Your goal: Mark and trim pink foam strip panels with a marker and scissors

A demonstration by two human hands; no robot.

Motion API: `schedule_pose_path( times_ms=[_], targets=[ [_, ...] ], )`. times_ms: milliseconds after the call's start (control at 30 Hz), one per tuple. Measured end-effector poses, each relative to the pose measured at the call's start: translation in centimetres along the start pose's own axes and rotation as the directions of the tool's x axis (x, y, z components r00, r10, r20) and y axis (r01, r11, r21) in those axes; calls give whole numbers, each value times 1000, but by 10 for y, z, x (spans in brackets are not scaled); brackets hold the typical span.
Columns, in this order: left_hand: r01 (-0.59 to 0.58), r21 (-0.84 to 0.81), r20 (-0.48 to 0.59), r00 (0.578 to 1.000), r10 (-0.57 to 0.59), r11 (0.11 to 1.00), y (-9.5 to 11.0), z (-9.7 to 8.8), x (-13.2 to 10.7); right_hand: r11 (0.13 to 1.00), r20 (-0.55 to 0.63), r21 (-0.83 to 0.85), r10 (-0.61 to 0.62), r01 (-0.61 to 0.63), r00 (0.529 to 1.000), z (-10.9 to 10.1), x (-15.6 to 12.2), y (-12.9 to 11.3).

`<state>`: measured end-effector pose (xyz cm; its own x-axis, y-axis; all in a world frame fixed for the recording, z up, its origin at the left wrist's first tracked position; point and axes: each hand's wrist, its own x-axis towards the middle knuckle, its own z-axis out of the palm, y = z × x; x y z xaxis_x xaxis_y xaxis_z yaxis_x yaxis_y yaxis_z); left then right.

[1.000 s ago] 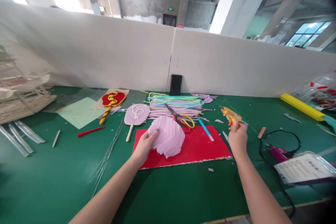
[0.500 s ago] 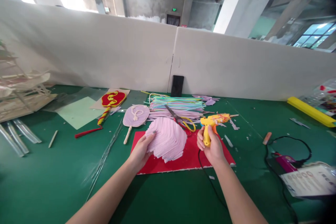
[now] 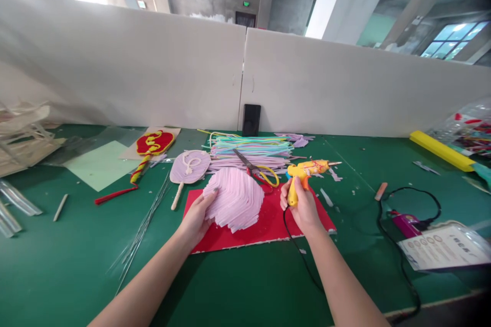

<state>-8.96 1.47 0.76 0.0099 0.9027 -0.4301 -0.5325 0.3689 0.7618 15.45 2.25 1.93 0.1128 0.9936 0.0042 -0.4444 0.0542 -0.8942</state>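
My right hand (image 3: 301, 207) is closed round the handle of a yellow glue gun (image 3: 305, 171), whose nozzle points right and whose black cord trails toward me. My left hand (image 3: 197, 214) grips the left edge of a pink fan-shaped piece made of layered strips (image 3: 238, 199). That piece rests on a red board (image 3: 268, 225) lying on the green table (image 3: 95, 255).
Behind the board lie a pile of pastel strips (image 3: 255, 150) and yellow-handled scissors (image 3: 264, 173). Left are a pink paddle fan (image 3: 190, 166), a red and yellow fan (image 3: 153, 143), thin wires (image 3: 143, 227). Right: black cable (image 3: 402, 214), a printed packet (image 3: 445, 248), a yellow bar (image 3: 441, 150). A phone (image 3: 251, 120) leans on the white partition.
My right hand picked up the glue gun from the right of the board and brought it left, over the board's right part. The left hand stayed on the pink piece.
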Motion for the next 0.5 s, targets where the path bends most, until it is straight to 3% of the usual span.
schedule_pose_path(
  times_ms=[167,300,400,500],
  targets=[
    [1,10,-12,1000,-1,1000,1,2,-2,992,-6,-112,-54,53,998,-3,1,-2],
    [-2,9,-5,1000,2,1000,1,2,-3,952,-12,-285,-118,110,993,-13,-1,-18],
    [-5,9,0,1000,5,1000,1,1,-2,818,-9,-558,-177,142,984,-31,-4,-37],
    [-5,20,0,1000,5,1000,1,1,-2,575,-49,-811,-241,102,969,-63,-1,-55]
  ],
)
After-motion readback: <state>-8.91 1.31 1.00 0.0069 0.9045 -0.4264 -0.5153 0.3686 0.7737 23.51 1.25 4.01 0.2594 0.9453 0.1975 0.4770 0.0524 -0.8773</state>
